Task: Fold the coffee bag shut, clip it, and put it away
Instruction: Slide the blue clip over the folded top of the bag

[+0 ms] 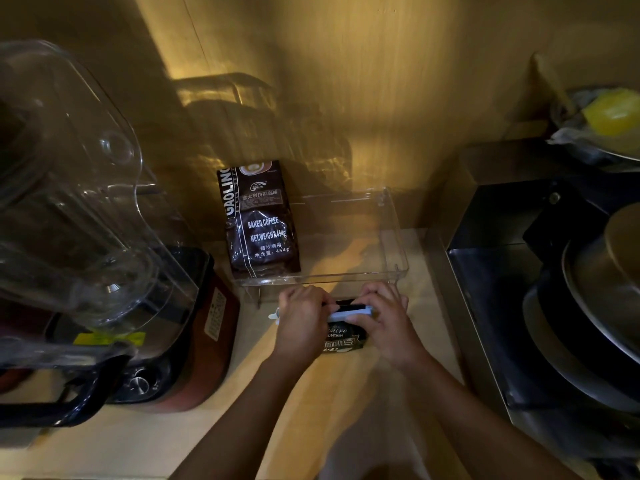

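A small black coffee bag (341, 337) with white lettering stands on the wooden counter in front of me. Across its folded top lies a long white clip (349, 315). My left hand (303, 322) grips the bag's left side and the clip's left end. My right hand (384, 318) holds the right side, its fingers pressing on the clip's right end. Most of the bag is hidden between my hands.
A clear plastic bin (398, 244) stands just behind my hands, with a large dark-brown coffee bag (259, 220) upright in its left side. A blender (86, 237) fills the left. A metal rack with pans (571, 306) stands at the right.
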Demonstrator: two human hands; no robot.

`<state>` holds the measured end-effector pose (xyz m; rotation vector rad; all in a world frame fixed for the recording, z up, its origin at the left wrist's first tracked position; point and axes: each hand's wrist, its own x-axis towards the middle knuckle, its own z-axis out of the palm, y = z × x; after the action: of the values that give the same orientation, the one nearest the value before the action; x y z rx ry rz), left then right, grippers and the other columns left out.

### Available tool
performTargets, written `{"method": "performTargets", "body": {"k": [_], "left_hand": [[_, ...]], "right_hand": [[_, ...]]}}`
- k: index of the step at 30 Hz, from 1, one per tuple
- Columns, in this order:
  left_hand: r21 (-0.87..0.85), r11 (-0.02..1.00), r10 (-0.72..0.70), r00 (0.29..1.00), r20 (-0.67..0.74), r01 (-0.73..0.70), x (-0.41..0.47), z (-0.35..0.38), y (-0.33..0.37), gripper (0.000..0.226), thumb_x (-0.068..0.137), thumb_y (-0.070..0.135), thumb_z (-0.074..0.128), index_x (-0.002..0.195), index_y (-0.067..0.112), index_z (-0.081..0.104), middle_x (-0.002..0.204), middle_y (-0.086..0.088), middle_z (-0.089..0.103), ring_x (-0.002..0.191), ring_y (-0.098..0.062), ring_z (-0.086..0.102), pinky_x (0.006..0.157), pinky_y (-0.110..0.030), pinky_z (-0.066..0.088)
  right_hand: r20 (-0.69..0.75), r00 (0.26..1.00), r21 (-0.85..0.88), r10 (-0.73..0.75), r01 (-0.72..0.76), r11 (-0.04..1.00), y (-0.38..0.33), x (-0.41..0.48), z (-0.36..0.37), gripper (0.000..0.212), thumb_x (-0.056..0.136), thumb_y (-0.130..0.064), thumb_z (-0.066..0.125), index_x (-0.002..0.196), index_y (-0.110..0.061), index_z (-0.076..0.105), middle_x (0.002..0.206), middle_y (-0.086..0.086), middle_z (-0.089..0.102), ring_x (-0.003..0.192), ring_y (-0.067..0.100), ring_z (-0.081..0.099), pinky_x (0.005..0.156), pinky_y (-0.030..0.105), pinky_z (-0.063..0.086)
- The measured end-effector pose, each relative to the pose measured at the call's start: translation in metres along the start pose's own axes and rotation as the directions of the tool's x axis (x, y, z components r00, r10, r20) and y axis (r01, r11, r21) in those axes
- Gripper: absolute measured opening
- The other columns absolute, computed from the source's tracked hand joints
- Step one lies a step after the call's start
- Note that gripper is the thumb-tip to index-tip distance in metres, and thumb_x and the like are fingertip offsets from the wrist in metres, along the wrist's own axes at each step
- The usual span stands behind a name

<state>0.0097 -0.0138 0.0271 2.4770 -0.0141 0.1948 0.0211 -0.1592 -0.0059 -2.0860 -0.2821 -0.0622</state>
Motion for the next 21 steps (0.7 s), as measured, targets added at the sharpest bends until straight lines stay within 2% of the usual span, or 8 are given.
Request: {"method": "performTargets", "body": {"k": [2, 4, 8, 10, 12, 14, 17, 21], "left_hand": [[-0.037, 0.999, -0.005, 1.0, -0.024, 0.004, -0.002, 0.004, 0.004, 0.01, 0.079, 0.004, 0.059, 0.071, 0.009, 0.061, 0.078, -0.005, 0.063, 0.086, -0.018, 0.044, 0.076, -0.021, 0.02], [-0.057, 0.998, 0.003, 0.998, -0.063, -0.007, -0.005, 0.01, 0.008, 0.013, 0.076, -0.004, 0.057, 0.069, 0.006, 0.061, 0.074, -0.008, 0.065, 0.078, -0.017, 0.046, 0.087, -0.025, 0.026], [-0.058, 0.997, 0.056, 0.996, -0.066, -0.06, -0.007, 0.012, 0.008, 0.013, 0.078, -0.004, 0.056, 0.071, 0.006, 0.061, 0.074, -0.008, 0.066, 0.077, -0.02, 0.055, 0.103, -0.033, 0.027], [-0.05, 0.994, 0.096, 0.994, -0.059, -0.099, -0.007, 0.008, 0.003, 0.002, 0.079, 0.008, 0.062, 0.078, 0.01, 0.061, 0.08, -0.003, 0.066, 0.082, -0.015, 0.051, 0.099, -0.029, 0.025], [-0.021, 0.993, 0.113, 0.993, -0.035, -0.114, -0.006, 0.0, -0.007, 0.021, 0.075, 0.028, 0.068, 0.092, 0.017, 0.061, 0.089, 0.008, 0.061, 0.087, -0.003, 0.038, 0.088, -0.022, 0.02], [0.055, 0.991, 0.115, 0.992, 0.056, -0.118, -0.006, -0.011, -0.021, 0.038, 0.071, 0.039, 0.07, 0.103, 0.024, 0.058, 0.097, 0.013, 0.057, 0.094, -0.002, 0.038, 0.081, -0.023, 0.017], [0.136, 0.986, 0.082, 0.989, 0.12, -0.099, -0.006, -0.022, -0.037, 0.034, 0.072, 0.034, 0.069, 0.103, 0.025, 0.058, 0.104, 0.007, 0.062, 0.1, -0.014, 0.048, 0.079, -0.025, 0.017], [0.017, 0.999, -0.042, 0.996, 0.074, 0.04, -0.007, -0.028, -0.043, 0.031, 0.071, 0.027, 0.073, 0.099, 0.021, 0.061, 0.101, 0.003, 0.064, 0.093, -0.01, 0.047, 0.084, -0.028, 0.026]], "right_hand": [[-0.041, 0.999, 0.005, 0.001, -0.001, 1.0, -0.003, -0.002, 0.002, 0.017, 0.073, -0.022, 0.065, 0.085, -0.009, 0.065, 0.091, -0.018, 0.042, 0.097, 0.006, 0.034, 0.079, 0.021, 0.019], [-0.046, 0.999, 0.039, 0.009, -0.007, 0.999, -0.004, -0.002, 0.002, 0.01, 0.075, -0.013, 0.066, 0.084, -0.009, 0.065, 0.091, -0.02, 0.042, 0.098, 0.007, 0.035, 0.083, 0.023, 0.02], [0.014, 1.0, 0.003, -0.024, 0.024, 1.0, -0.001, 0.0, -0.003, 0.01, 0.076, -0.014, 0.066, 0.084, -0.009, 0.064, 0.096, -0.007, 0.047, 0.098, 0.007, 0.036, 0.088, 0.029, 0.023], [0.017, 0.999, -0.028, -0.043, 0.044, 0.999, 0.0, -0.001, -0.006, 0.015, 0.076, -0.021, 0.063, 0.084, -0.009, 0.064, 0.097, -0.006, 0.047, 0.098, 0.009, 0.037, 0.085, 0.026, 0.023], [-0.005, 0.999, -0.031, -0.038, 0.038, 0.999, 0.001, -0.003, -0.006, 0.014, 0.075, -0.019, 0.065, 0.084, -0.008, 0.065, 0.096, -0.005, 0.048, 0.097, 0.011, 0.039, 0.081, 0.025, 0.022], [-0.026, 0.999, -0.036, -0.028, 0.027, 0.999, 0.001, -0.002, -0.006, 0.013, 0.074, -0.016, 0.068, 0.084, -0.007, 0.066, 0.095, -0.005, 0.048, 0.097, 0.011, 0.038, 0.08, 0.025, 0.022], [-0.01, 1.0, -0.053, -0.022, 0.021, 0.998, 0.002, -0.001, -0.007, 0.012, 0.074, -0.012, 0.07, 0.085, -0.007, 0.066, 0.094, -0.006, 0.048, 0.098, 0.011, 0.037, 0.079, 0.022, 0.021], [0.006, 1.0, 0.0, 0.007, -0.007, 1.0, 0.002, -0.001, -0.009, 0.01, 0.074, -0.012, 0.069, 0.083, -0.01, 0.066, 0.09, -0.014, 0.046, 0.094, -0.002, 0.035, 0.086, 0.028, 0.024]]}}
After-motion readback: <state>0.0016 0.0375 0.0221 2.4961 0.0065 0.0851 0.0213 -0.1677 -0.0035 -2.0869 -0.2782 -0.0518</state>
